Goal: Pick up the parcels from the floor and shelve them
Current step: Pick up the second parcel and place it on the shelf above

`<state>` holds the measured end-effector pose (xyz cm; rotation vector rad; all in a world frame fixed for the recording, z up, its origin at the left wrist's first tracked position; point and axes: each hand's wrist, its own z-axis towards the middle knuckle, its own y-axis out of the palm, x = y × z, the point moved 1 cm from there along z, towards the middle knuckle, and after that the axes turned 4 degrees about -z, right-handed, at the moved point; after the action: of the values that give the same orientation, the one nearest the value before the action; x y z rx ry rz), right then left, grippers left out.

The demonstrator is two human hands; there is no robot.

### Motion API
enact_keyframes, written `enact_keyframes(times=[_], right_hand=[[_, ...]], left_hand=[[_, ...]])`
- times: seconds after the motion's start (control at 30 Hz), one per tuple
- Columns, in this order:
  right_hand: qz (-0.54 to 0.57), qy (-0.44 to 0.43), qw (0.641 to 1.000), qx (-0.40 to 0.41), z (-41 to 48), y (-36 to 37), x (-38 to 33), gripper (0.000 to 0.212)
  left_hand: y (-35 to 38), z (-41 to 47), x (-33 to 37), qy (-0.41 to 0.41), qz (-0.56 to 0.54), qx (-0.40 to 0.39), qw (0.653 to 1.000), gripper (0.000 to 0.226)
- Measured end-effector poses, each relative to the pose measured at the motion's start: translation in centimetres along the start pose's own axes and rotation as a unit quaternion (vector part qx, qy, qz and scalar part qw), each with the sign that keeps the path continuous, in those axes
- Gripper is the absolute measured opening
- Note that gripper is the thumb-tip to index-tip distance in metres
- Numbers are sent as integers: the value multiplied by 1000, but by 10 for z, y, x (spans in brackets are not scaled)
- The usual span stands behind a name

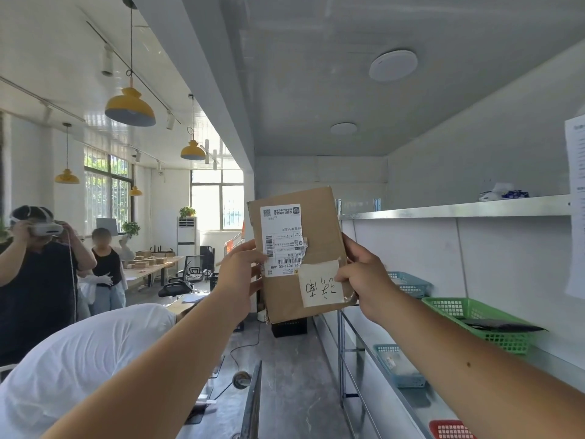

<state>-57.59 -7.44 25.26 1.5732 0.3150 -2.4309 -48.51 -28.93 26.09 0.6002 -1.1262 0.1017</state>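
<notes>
I hold a flat brown cardboard parcel [319, 229] upright in front of me at head height, with a white shipping label and a taped paper note on its face. My left hand [242, 270] grips its left edge over the label. My right hand [364, 274] grips its right edge beside the note. The metal shelf unit [459, 209] runs along the wall on my right, and the parcel is to the left of it, not touching it.
On the middle shelf stand a green basket [456, 307] with a dark packet and a blue basket [408, 282]; lower down are another blue basket [399, 367] and a red one [451, 430]. A person in white [79, 359] bends at lower left; two others stand farther left.
</notes>
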Motion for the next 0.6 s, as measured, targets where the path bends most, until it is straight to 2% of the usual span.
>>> enact_keyframes(times=[0.13,0.2,0.27,0.33,0.47,0.6], right_hand=[[3,26,999,-28,0,2,0,96],[22,25,999,-40,1,3,1,88],[40,11,998,-49,0,5,-1,73],[42,-5,998,-54,-4,8,-4,66],[36,-33,998,-43,-5,7,-3,75],[40,-49,998,11,-6,-1,-4,83]], left_hand=[[-6,3,-6,8,-27,8,1000,52],[-9,4,-4,7,-39,16,999,56],[-12,6,-1,13,-3,14,1000,59],[-13,7,4,53,71,2,996,65],[-16,6,17,118,180,-38,976,72],[-17,0,33,144,222,-73,961,59]])
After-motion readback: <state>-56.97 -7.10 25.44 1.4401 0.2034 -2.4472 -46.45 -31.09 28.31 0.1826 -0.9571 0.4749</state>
